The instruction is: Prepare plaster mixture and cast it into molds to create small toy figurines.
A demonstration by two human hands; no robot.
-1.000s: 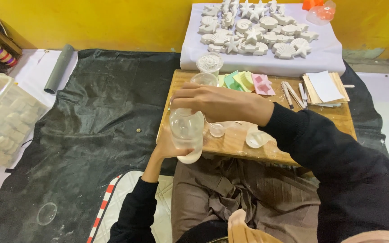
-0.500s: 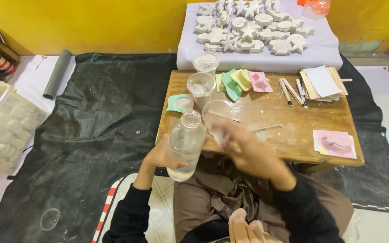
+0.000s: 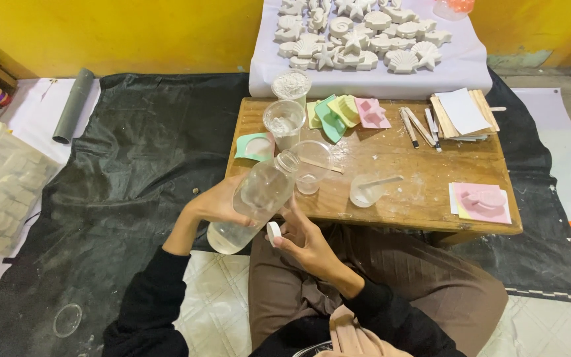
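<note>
Clear plastic, the bottle [image 3: 254,201] now lies tilted in the left hand [image 3: 216,205], which is wrapped around its lower half, its open neck aimed up toward the clear cup [image 3: 310,166] at the near edge of the low wooden table [image 3: 424,182]; a second ago the right hand was over the bottle's top, and now the right hand [image 3: 305,241] has dropped below it, close to the lap, pinching a small white cap [image 3: 273,231] between thumb and fingertips. So the bottle reads as freshly uncapped, with a little water pooled at its base, and nothing pouring yet. Whether the cup by the neck already holds liquid is hard to make out, and so is what sits in the shallow dish [image 3: 367,190] with a stick across it. The left hand's fingers are mostly hidden behind the bottle, and the white plaster shapes [image 3: 358,33] on the cloth beyond the table are cut off at the top of the view
</note>
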